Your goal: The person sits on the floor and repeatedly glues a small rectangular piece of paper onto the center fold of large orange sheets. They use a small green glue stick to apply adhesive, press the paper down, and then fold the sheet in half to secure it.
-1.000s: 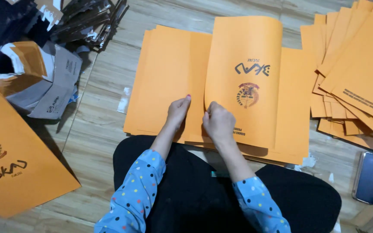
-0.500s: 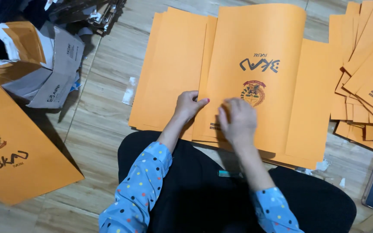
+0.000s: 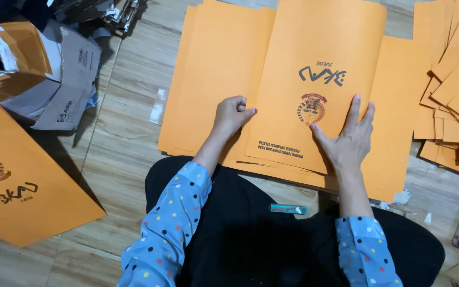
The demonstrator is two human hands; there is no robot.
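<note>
Since the earlier frame the right hand [image 3: 349,139] has spread from a loose curl to flat, fingers apart, pressing the printed orange paper folder [image 3: 320,79]. The left hand [image 3: 231,114] is curled, its thumb pinching that folder's left edge. The folder lies on top of a stack of plain orange sheets [image 3: 213,79] on the wooden floor [image 3: 123,133], directly ahead of the lap. A fanned orange pile [image 3: 452,95] sits at right, a torn cardboard box [image 3: 54,79] at left.

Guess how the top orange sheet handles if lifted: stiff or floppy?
Probably floppy: the top orange sheet is thin and broad, so it should sag. Likely light. It may slide easily, since it lies on a smooth orange stack under the right hand.
</note>
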